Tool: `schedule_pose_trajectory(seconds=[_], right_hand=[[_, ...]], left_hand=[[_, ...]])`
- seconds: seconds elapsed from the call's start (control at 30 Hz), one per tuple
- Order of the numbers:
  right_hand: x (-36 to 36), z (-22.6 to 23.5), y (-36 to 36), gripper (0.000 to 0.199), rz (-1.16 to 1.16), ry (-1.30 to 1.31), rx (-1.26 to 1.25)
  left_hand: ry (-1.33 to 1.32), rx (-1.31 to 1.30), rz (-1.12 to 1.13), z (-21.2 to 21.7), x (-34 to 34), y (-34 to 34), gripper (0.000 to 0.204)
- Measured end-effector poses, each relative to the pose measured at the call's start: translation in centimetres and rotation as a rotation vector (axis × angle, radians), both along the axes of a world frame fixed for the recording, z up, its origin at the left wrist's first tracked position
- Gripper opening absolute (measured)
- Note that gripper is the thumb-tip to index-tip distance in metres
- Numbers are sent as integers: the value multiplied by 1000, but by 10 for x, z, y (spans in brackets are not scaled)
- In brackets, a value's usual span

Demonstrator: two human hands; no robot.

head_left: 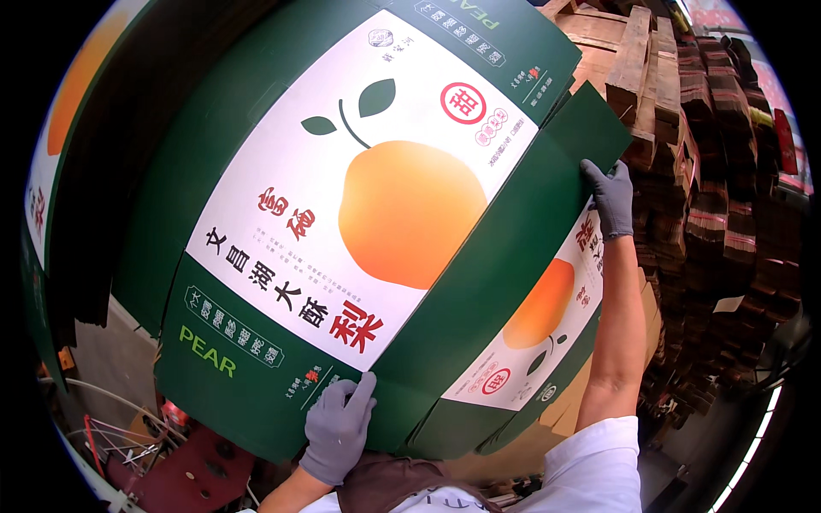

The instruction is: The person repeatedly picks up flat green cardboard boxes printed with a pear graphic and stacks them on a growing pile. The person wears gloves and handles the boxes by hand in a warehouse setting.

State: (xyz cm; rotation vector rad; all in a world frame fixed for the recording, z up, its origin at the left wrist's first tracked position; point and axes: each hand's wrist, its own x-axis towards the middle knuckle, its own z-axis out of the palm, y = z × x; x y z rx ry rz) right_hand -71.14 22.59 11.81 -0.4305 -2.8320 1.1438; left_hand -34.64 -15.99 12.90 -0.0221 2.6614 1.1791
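A large printed cardboard box blank (282, 171) fills the middle of the head view, green with white panels and a yellow-orange pear picture. My left hand (338, 432), in a grey glove, grips its near edge around the gap between two flaps, the index finger stretched along the board. At the far right edge my right hand (611, 201), also gloved in grey, has its thumb on top of a green flap and the other fingers partly hidden. Under the blank's right side, the pear-printed panel of another blank (539, 316) shows, turned the other way round.
Tall stacks of brown cardboard (723, 188) stand on the right, beside a wooden pallet (633, 68). Another pear-printed green sheet (73, 85) rises at the far left. Lower left is a dark red machine part (192, 479) with thin rods and hoses near it.
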Motion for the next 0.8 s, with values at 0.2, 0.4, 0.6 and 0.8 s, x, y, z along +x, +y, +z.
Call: schedule_pose_trajectory(seconds=[0.2,0.4,0.6,0.8], right_hand=[[1,3,-5,53,-9,-24,-2],[0,-2,-5,52,9,2,12],[0,2,-7,53,-6,-29,29],[-6,-6,9,57,53,50,130]], left_hand=[[-7,3,3,1,0,0,45],[-8,9,4,0,0,0,45],[-13,4,-2,1,0,0,45],[-6,-13,-19,1,-1,0,44]])
